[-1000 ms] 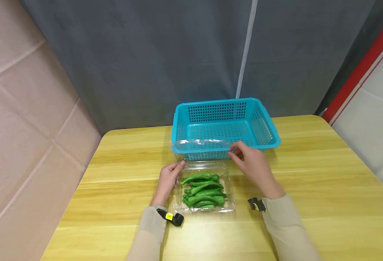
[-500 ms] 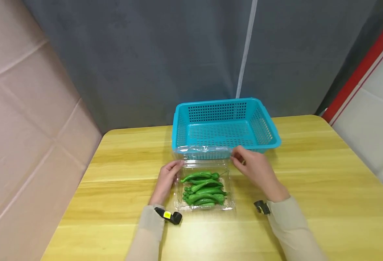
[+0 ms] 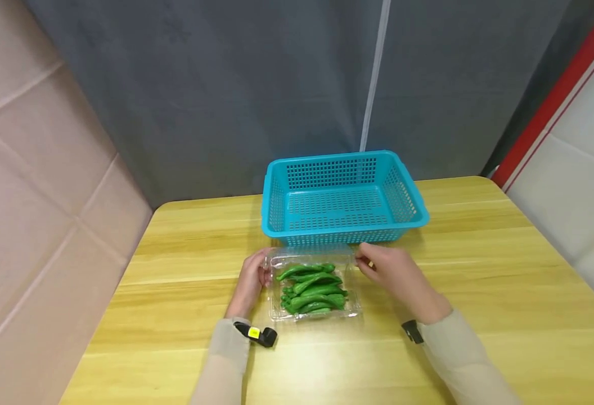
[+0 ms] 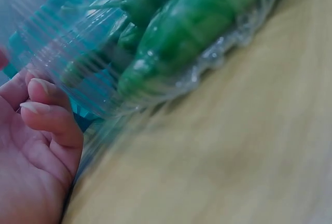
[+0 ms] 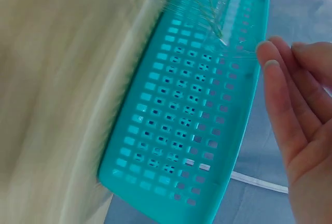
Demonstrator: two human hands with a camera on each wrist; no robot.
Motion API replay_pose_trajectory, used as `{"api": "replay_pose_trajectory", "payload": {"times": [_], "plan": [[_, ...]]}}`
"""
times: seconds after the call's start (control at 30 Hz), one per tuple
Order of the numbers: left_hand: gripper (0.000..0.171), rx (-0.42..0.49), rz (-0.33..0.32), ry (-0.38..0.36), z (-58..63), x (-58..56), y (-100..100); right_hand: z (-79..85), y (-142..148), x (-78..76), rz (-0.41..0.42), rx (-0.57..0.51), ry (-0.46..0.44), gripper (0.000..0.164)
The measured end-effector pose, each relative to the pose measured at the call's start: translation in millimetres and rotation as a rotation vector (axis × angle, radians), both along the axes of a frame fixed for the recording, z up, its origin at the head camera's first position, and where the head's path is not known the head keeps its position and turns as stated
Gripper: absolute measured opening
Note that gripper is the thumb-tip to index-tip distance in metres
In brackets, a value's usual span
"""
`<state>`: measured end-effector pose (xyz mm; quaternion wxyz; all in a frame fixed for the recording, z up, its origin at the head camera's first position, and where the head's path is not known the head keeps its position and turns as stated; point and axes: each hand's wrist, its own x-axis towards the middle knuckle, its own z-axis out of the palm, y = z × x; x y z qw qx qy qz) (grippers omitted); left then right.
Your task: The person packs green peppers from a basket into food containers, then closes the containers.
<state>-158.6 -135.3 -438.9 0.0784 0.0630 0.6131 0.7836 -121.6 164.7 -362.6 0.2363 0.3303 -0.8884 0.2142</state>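
Note:
A clear plastic clamshell box (image 3: 355, 298) holds several long green peppers (image 3: 319, 284). Its lid (image 3: 317, 250) leans low over the back of the box. At the back right, the right hand (image 3: 390, 275) pinches the lid's edge between thumb and fingers; the right wrist view shows these fingers (image 5: 280, 79) at the plastic rim. The left hand (image 3: 251, 278) is at the box's back left corner with curled fingers (image 4: 54, 110) against the clear wall. Its thumb is mostly out of the left wrist view. Peppers (image 4: 187, 32) show blurred through the plastic.
A blue perforated plastic basket (image 3: 345, 228) stands right behind the box, near the table's back edge. Wooden tabletop (image 3: 196, 242) extends to both sides. A grey curtain (image 3: 201, 112) hangs behind, with pale padded walls (image 3: 39, 197) at the sides.
The lid has come down toward the box, and the right hand has moved lower and nearer with it. The left hand has shifted slightly outward at the corner. The peppers stay put.

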Motion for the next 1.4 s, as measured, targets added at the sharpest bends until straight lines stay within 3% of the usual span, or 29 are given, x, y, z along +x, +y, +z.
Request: {"api": "replay_pose_trajectory", "payload": {"times": [0.37,0.57,0.73,0.83,1.03,1.2,1.4], "plan": [[0.029,-0.126,0.022,0.033,-0.8,0.3,-2.0,-14.9,-0.7,11.1,0.019,-0.021,-0.051,0.017],[0.026,-0.093,0.076,0.013,-3.5,-1.4,-1.6,-22.8,-2.0,14.3,0.000,0.003,-0.091,0.015],[0.024,-0.058,0.082,0.005,-4.4,-2.9,-0.5,-27.4,-2.8,21.6,-0.043,-0.063,-0.160,0.014],[0.023,-0.045,0.079,0.003,-4.5,-3.3,0.9,-28.5,-4.6,27.7,-0.104,-0.105,-0.287,0.017],[0.023,-0.067,0.101,0.004,-4.9,-5.1,3.2,-29.8,-9.8,37.2,-0.179,-0.241,-0.661,0.036],[0.023,-0.082,0.116,0.001,-5.8,-5.7,3.1,-36.1,-10.5,42.2,-0.078,-0.497,-0.954,0.052],[0.025,-0.108,0.156,0.004,-7.3,-5.4,2.3,-44.0,-9.5,44.7,0.026,-0.662,-1.131,0.055]]}}
